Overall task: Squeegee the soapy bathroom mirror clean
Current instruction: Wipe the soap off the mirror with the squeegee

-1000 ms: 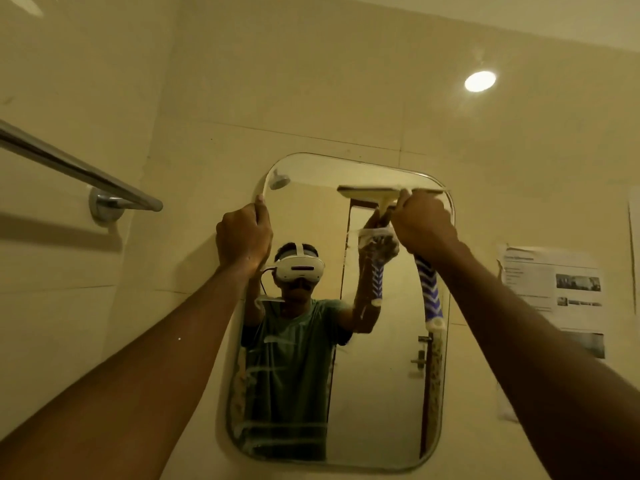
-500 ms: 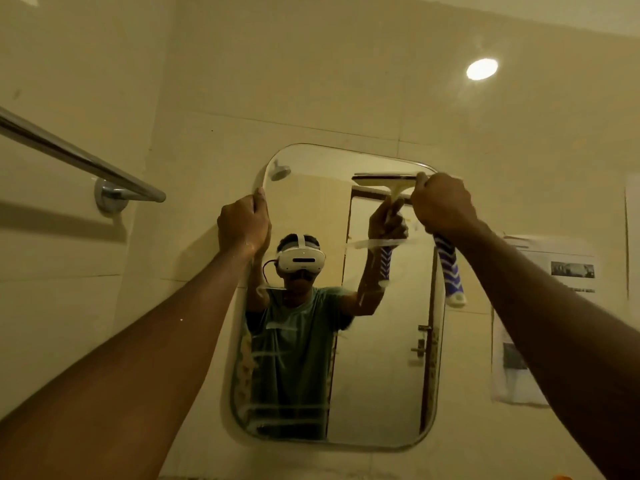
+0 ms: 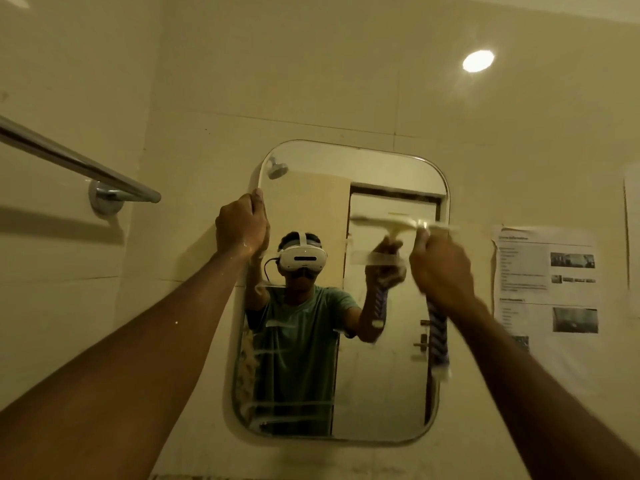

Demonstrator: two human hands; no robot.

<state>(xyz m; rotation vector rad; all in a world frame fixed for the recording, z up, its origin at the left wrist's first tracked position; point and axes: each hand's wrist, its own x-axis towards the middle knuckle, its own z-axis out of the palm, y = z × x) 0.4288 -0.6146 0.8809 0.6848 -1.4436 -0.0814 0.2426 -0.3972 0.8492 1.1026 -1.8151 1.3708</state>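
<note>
A rounded rectangular mirror (image 3: 381,393) hangs on the cream tiled wall, with soap streaks and foam along its lower left side. My left hand (image 3: 241,226) grips the mirror's upper left edge. My right hand (image 3: 441,271) is closed on the blue-and-white striped handle of a squeegee (image 3: 437,336). Its pale blade (image 3: 398,221) lies flat and blurred against the glass, about a third of the way down the mirror's right half. The mirror reflects a person in a green shirt wearing a white headset.
A chrome towel rail (image 3: 79,164) juts from the left wall at shoulder height. Printed paper sheets (image 3: 547,282) are stuck to the wall right of the mirror. A round ceiling light (image 3: 478,60) glows above.
My right hand has pulled the squeegee down from the mirror's top edge toward its upper middle. My left hand stays on the mirror's upper left edge.
</note>
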